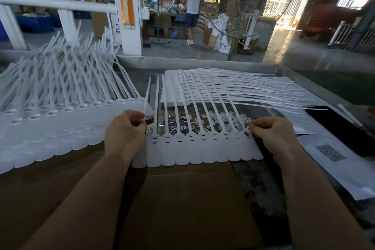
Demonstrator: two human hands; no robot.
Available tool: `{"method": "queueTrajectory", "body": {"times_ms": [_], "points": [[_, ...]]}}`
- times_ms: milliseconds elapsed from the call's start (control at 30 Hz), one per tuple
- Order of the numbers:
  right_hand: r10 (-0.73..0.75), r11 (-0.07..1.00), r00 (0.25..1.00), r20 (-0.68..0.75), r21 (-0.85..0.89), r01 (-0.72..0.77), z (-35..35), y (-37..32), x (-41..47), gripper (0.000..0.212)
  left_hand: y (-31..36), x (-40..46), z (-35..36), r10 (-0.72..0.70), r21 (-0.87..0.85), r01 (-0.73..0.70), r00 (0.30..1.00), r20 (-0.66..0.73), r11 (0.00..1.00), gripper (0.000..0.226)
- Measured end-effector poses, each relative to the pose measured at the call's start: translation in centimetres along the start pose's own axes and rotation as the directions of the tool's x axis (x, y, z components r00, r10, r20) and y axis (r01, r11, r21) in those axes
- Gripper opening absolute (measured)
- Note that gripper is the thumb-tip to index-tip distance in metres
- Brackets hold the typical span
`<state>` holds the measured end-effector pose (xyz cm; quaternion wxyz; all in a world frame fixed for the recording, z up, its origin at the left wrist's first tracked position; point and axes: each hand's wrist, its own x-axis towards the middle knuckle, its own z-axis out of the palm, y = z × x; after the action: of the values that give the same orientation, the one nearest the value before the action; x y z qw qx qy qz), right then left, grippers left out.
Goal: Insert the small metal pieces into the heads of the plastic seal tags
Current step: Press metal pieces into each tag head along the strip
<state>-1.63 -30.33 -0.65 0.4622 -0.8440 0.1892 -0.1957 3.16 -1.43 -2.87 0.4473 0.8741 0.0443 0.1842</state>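
Hands first: the left hand has its fingers curled, pinching the strap of the leftmost tag in a joined strip of white plastic seal tags, and its heel lies over that end of the strip. The right hand sits at the opposite end, fingertips drawn together at the head of the last tag on the right (whether a metal piece is between them is too small to tell). The strip lies flat across a sheet of brown cardboard on the desk, flags toward the person, straps running away.

Just behind the row of heads, partly under the straps, lies a loose heap of small metal pieces mixed with small white plastic bits. Farther back, a stack of more tag strips lies with its straps fanned to the right. To the left a large overlapping pile of tag strips spreads out, straps angled upward.

At the right edge of the desk are white papers and a dark flat object. Beyond the desk stand a white post, a large floor fan and a person in a white shirt.
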Motion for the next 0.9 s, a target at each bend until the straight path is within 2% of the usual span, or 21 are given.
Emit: {"method": "queueTrajectory", "body": {"times_ms": [200, 900], "points": [[0.017, 0.999, 0.995, 0.095, -0.041, -0.013, -0.37, -0.17, -0.17, 0.008, -0.08, -0.01, -0.01, 0.006, 0.005, -0.006, 1.0, 0.0, 1.0, 0.022], [-0.039, 0.99, 0.986, 0.163, -0.126, 0.06, -0.44, -0.46, -0.3, 0.01, 0.03, 0.01, -0.07, 0.006, 0.012, -0.006, 1.0, -0.006, 1.0, 0.021]]}}
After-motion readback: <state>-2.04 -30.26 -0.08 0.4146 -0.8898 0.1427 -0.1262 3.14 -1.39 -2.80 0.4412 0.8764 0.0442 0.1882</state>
